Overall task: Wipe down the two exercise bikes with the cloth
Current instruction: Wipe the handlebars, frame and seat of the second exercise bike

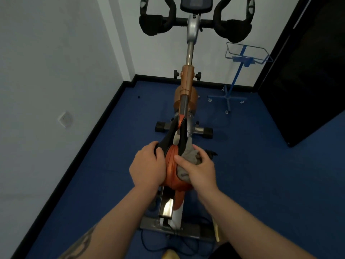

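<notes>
The right hand (197, 169) is pressing the gray cloth (188, 156) on the seat (171, 165), its fingers curled around it. The left hand (147, 165) is gripping the seat's other side. The seat's long nose is pointing away, toward the handlebars (194, 21).

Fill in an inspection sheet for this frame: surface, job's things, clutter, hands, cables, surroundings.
Surface: blue floor.
Job's things: one exercise bike in view; grey cloth on its orange and black saddle.
Clutter: blue wheeled basket stand to the bike's right.
Hands: left hand grips the saddle's left side; right hand holds the cloth against the saddle.
Cables: black cable on the floor by the rear base.
Surroundings: white walls, wall socket, dark door at right.
</notes>
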Demonstrator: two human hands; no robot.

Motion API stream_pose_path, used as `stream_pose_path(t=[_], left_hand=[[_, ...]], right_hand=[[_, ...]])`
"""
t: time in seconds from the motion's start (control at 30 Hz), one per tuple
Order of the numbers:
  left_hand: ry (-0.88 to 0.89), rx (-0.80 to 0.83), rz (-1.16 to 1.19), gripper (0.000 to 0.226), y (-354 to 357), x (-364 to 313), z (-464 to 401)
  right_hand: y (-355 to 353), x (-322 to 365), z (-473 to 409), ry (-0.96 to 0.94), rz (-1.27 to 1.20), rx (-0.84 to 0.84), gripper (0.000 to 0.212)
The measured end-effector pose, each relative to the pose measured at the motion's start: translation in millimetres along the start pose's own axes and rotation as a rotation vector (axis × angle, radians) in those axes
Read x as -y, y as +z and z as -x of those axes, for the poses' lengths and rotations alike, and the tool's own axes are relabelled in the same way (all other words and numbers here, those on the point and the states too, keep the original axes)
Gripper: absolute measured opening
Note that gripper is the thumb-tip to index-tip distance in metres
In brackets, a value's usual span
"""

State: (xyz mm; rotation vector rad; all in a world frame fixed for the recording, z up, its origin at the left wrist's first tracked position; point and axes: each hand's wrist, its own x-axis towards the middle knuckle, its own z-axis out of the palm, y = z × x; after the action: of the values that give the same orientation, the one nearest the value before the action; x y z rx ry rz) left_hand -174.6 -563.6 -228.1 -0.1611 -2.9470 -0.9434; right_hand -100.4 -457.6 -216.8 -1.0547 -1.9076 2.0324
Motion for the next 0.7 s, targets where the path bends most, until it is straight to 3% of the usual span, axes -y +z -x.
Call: stream_pose_path(t=[0.13, 0.27, 0.33, 0.43, 0.53, 0.7], left_hand=[[-0.009, 0.015, -0.022, 0.036, -1, 1, -2], [-0.001, 0.029, -0.017, 0.034, -2, 0, -3], [0.008, 0.025, -0.015, 0.035, -3, 1, -3], [0.006, 0.020, -0.004, 0.036, -2, 0, -2], [0.003, 0.015, 0.012, 0.034, -1, 1, -3], [0.004, 0.011, 0.021, 0.036, -1, 1, -2]], right_hand=[[7, -12, 24, -0.214, 0.638, 0.050, 0.094], [8, -17, 23, -0.338, 0.949, 0.124, 0.080], [7, 1, -6, -0.150, 0.736, 0.069, 0.062], [5, 17, -41, 0.042, 0.516, 0.027, 0.056], [5, 0, -16, -0.075, 0.559, -0.023, 0.055], [6, -35, 39, -0.253, 0.363, -0.030, 0.072]])
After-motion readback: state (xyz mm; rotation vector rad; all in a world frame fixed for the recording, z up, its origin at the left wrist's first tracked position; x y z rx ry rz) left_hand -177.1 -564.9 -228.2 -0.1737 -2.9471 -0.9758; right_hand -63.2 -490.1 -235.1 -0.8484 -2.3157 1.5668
